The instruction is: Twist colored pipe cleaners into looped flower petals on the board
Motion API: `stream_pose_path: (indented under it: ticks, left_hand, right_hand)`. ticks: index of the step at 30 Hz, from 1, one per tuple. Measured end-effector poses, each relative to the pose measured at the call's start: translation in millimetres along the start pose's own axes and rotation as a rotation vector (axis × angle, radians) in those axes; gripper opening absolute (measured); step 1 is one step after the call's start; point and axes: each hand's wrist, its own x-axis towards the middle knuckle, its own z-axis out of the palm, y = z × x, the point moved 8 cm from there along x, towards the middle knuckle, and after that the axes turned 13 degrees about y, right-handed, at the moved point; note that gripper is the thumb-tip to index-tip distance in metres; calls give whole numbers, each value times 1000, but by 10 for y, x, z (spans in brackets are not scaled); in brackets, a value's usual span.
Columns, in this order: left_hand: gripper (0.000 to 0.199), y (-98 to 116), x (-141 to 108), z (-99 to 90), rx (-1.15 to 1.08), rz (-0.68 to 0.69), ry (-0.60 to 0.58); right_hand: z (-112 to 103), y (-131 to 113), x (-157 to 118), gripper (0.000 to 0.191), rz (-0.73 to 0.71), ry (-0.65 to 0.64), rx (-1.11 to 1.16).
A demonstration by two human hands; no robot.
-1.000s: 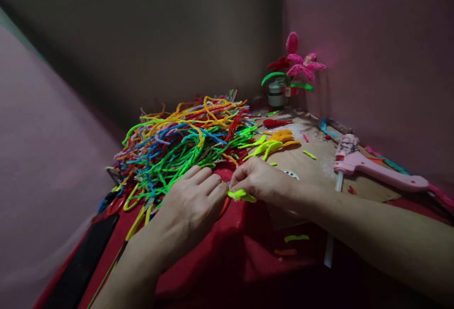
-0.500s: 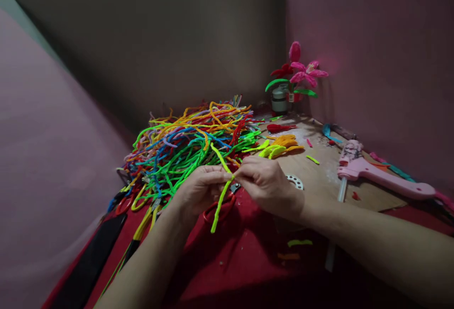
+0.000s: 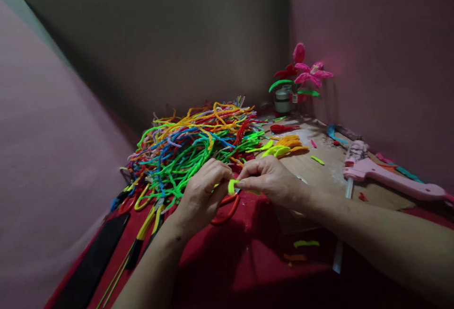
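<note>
big fuzzy-stem pile (image 3: pixel 184 157) just beyond the hands | from my remote seat I've got left hand (image 3: pixel 205 188) and right hand (image 3: pixel 273 181) close together, both pinching | yellow stem (image 3: pixel 231 187) bent between them, roughly crosswise, can't tell its full axis | visible loop touches right fingertips, so right's nearer
</note>
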Motion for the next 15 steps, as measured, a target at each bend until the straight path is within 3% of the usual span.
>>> stream_pose_path:
  ticks: [5, 7, 9, 13, 15]
  left_hand:
    - [22, -344, -104, 238, -361, -507, -111]
    - [23, -392, -116, 284, -413, -557, -118]
    - [22, -397, -84, 236, -362, -507, -66]
    - [16, -360, -38, 123, -273, -411, -5]
    - [15, -357, -34, 103, -263, -404, 10]
  right_hand:
    - [-21, -198, -90, 14, -340, 143, -271]
    - [-24, -201, -95, 16, -377, 177, -326]
    - [-23, -137, -56, 14, -297, 157, -269]
    - [40, 97, 20, 15, 57, 25, -13]
    - [55, 168, 26, 18, 162, 2, 58]
